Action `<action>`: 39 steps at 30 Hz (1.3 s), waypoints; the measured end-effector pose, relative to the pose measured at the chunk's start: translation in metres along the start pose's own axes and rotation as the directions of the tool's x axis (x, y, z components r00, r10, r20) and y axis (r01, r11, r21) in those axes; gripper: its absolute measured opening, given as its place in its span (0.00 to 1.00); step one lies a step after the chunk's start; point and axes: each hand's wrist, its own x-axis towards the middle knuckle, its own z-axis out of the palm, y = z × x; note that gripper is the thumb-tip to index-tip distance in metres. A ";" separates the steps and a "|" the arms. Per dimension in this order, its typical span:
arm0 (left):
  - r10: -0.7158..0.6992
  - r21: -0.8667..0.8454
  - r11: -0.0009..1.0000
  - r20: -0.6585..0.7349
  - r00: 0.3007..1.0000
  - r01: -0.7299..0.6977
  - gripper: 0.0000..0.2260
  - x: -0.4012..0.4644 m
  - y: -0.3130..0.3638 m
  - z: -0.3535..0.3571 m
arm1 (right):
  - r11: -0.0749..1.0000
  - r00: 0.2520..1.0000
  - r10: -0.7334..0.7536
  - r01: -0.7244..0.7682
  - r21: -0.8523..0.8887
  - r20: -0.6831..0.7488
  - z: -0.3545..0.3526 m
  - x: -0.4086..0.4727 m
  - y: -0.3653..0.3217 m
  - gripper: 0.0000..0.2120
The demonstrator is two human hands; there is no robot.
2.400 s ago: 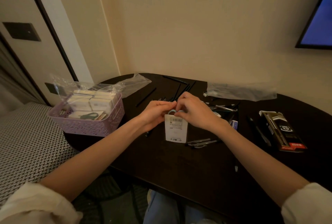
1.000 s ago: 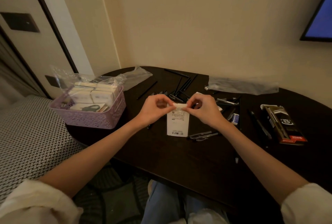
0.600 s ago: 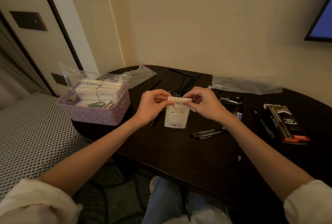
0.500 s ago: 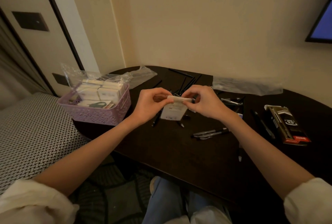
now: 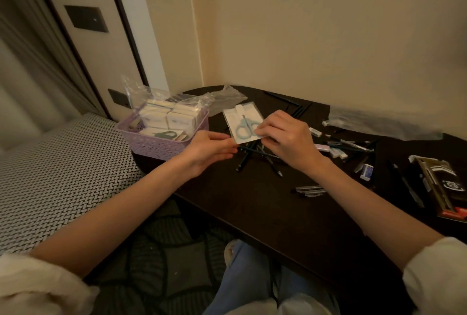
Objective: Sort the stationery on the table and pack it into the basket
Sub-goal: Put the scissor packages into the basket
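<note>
A flat white pack with small blue-handled scissors is held face up above the dark table, just right of the purple basket. My right hand pinches the pack's lower right edge. My left hand pinches its lower left corner. Inside the basket are white boxes, another scissors pack and a clear plastic bag. Loose black pens lie on the table under my hands.
More pens and small erasers are scattered to the right, with two clear pens nearer me. A black pen box sits at the far right. Clear plastic bags lie along the wall. A woven-pattern seat adjoins the table's left.
The scissors pack has been flipped from its printed back to its front and carried left toward the basket. Both hands moved with it, and my view turned left.
</note>
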 end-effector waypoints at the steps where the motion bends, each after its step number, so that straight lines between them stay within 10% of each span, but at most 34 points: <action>1: -0.036 -0.117 0.992 0.040 0.999 0.040 0.15 -0.004 0.001 -0.005 | 1.000 1.000 -0.015 0.015 0.006 -0.017 0.005 0.003 -0.001 0.04; 6: -0.067 -0.434 0.900 -0.043 0.997 0.042 0.07 -0.010 0.007 -0.036 | 0.993 0.994 -0.092 0.096 0.065 -0.055 0.033 0.030 -0.011 0.03; 25: -0.086 -0.464 0.877 -0.406 0.910 -0.124 0.13 0.019 0.005 -0.137 | 0.984 0.935 -0.152 0.114 0.135 0.320 0.167 0.123 -0.032 0.18; 32: 0.160 0.218 0.973 -0.389 0.907 -0.077 0.35 0.043 0.001 -0.171 | 0.989 0.851 -0.049 -0.032 0.145 0.523 0.181 0.137 -0.029 0.17; 39: 0.456 0.816 0.575 -0.379 0.805 0.058 0.15 0.074 -0.010 -0.193 | 0.992 0.724 -0.023 -0.067 0.104 0.689 0.196 0.151 -0.028 0.15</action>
